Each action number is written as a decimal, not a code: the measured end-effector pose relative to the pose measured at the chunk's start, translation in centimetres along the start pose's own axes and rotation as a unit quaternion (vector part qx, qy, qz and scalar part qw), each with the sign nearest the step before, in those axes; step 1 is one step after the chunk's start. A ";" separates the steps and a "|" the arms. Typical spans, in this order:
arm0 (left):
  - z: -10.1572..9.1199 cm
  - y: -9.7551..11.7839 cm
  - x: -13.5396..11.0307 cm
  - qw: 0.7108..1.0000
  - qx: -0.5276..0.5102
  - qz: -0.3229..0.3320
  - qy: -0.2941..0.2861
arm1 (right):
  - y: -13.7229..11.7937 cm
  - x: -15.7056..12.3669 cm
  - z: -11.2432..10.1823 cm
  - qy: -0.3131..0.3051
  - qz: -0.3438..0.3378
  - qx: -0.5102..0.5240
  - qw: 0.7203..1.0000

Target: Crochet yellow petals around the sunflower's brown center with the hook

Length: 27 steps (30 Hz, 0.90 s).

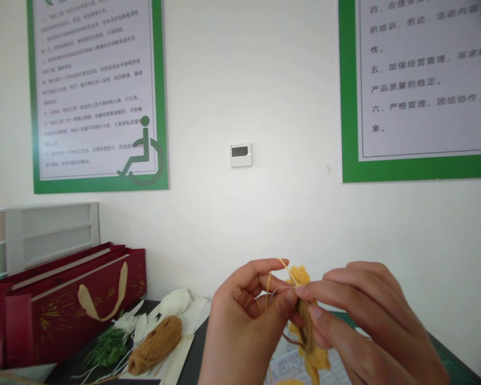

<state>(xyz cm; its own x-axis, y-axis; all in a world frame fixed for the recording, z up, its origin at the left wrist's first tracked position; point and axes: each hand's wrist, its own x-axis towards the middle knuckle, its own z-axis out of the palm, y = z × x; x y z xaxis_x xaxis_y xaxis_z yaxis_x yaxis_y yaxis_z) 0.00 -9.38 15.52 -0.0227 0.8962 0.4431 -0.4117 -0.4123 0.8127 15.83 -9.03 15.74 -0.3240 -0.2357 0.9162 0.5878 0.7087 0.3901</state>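
right now my left hand (240, 321) is curled in, thumb and fingers closed on a thin pale thread (282, 289) that runs to the yellow petal piece (299, 278), and my right hand (369, 321) is gripping that piece by its brown wrapped stem (307, 331), fingertips pressed closed! the piece is up between my two hands, held above the table. over on the left, a tan yarn skein (156, 345) sits near a bunch of green leaves (106, 347) and white petals (172, 302), with a red gift bag (76, 305) just beside them.
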 end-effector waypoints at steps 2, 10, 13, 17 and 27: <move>0.1 0.0 0.0 1.000 -0.013 0.006 -0.009 | 0.1 -1.0 0.8 0.018 0.038 0.037 0.998; 0.1 -0.2 0.2 0.997 -0.067 -0.033 -0.030 | 0.3 -4.6 4.2 0.132 0.158 0.219 0.954; 0.6 -0.5 0.2 0.997 -0.071 -0.011 0.000 | -0.5 -3.9 4.8 0.148 0.151 0.097 0.973; 1.1 -0.6 -0.1 0.998 -0.038 0.036 0.040 | -1.4 -2.8 4.8 0.181 0.124 0.034 0.975; 0.6 -0.7 0.0 0.999 -0.024 0.041 0.003 | -1.2 -2.4 3.5 0.183 0.464 0.414 0.761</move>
<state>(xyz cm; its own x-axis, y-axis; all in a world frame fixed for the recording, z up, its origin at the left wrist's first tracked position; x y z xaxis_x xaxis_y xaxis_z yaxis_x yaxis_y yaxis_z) 0.80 -9.18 15.19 -0.0642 0.8609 0.5047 -0.4517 -0.4761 0.7545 13.30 -6.97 12.79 0.2630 0.5607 0.7852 -0.2802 0.8231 -0.4939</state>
